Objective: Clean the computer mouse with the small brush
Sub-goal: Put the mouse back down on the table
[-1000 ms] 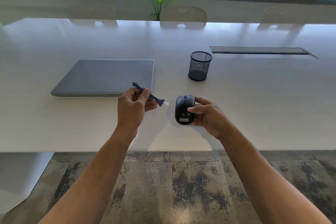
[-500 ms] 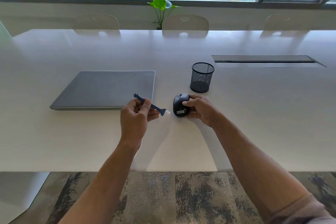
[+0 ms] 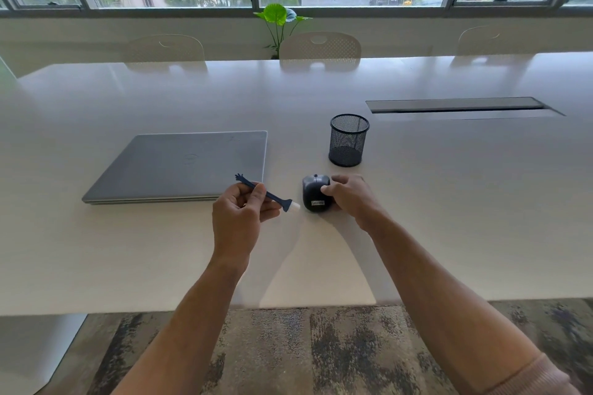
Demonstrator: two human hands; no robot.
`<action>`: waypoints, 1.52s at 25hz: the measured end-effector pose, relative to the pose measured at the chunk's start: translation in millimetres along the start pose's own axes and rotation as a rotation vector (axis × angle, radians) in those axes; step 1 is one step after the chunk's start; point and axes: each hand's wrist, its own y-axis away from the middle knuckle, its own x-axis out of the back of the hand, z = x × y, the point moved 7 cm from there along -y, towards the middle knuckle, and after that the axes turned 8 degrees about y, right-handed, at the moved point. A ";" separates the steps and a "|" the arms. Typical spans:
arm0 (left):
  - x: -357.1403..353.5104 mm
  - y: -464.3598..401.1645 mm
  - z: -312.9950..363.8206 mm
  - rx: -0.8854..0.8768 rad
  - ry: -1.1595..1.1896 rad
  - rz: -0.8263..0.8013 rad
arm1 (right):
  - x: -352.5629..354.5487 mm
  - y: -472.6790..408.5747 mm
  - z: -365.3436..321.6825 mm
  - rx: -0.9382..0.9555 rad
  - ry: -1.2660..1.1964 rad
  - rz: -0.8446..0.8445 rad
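Observation:
A black computer mouse point(image 3: 313, 192) with a small white label rests on the white table point(image 3: 449, 202). My right hand point(image 3: 348, 197) grips its right side, thumb on top. My left hand point(image 3: 239, 218) pinches a small dark-blue brush point(image 3: 268, 194) by its thin handle. The brush's white bristle tip points right and hangs just left of the mouse, a small gap between them.
A closed grey laptop point(image 3: 183, 167) lies to the left, behind my left hand. A black mesh pen cup point(image 3: 348, 144) stands just beyond the mouse. A cable slot point(image 3: 459, 105) sits further back right. Chairs point(image 3: 320, 46) and a plant point(image 3: 278, 22) line the far edge.
The mouse was held tilted up off the table; my right hand has lowered it flat onto the table, further from me. My left hand keeps the brush beside it.

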 end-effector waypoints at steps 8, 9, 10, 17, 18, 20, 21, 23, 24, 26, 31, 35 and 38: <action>-33.0 -12.1 -4.1 0.037 -0.023 -0.064 | 40.2 18.5 5.6 0.204 0.302 0.330; -41.1 -17.5 -3.1 0.038 -0.034 -0.079 | 42.3 20.8 6.1 0.238 0.381 0.351; -51.3 -24.2 -1.7 0.034 -0.049 -0.098 | 42.6 22.3 7.0 0.270 0.467 0.356; -131.3 -84.9 7.7 -0.056 -0.130 -0.210 | 28.1 17.7 15.0 0.309 0.847 0.328; -141.7 -93.3 8.4 -0.065 -0.139 -0.221 | 27.5 16.2 16.4 0.306 0.866 0.325; -161.3 -109.4 11.3 -0.103 -0.170 -0.232 | 25.9 13.7 18.5 0.311 0.898 0.318; -170.3 -117.3 13.2 -0.135 -0.194 -0.228 | 25.0 13.2 19.5 0.311 0.908 0.316; -186.4 -131.9 17.6 -0.210 -0.266 -0.198 | 24.1 12.4 20.5 0.309 0.926 0.314; -193.2 -138.5 18.5 -0.237 -0.309 -0.180 | 23.7 11.7 20.5 0.311 0.936 0.313; -204.1 -149.4 14.6 -0.255 -0.405 -0.152 | 24.1 9.5 22.1 0.309 0.948 0.310; -221.5 -156.6 -12.1 -0.205 -0.590 -0.169 | 23.3 6.0 23.6 0.306 0.936 0.309; -223.0 -160.8 -27.0 -0.131 -0.654 -0.183 | 24.8 6.2 22.2 0.316 0.941 0.321; -216.8 -162.0 -25.2 -0.148 -0.675 -0.194 | 24.1 7.7 19.9 0.318 0.941 0.325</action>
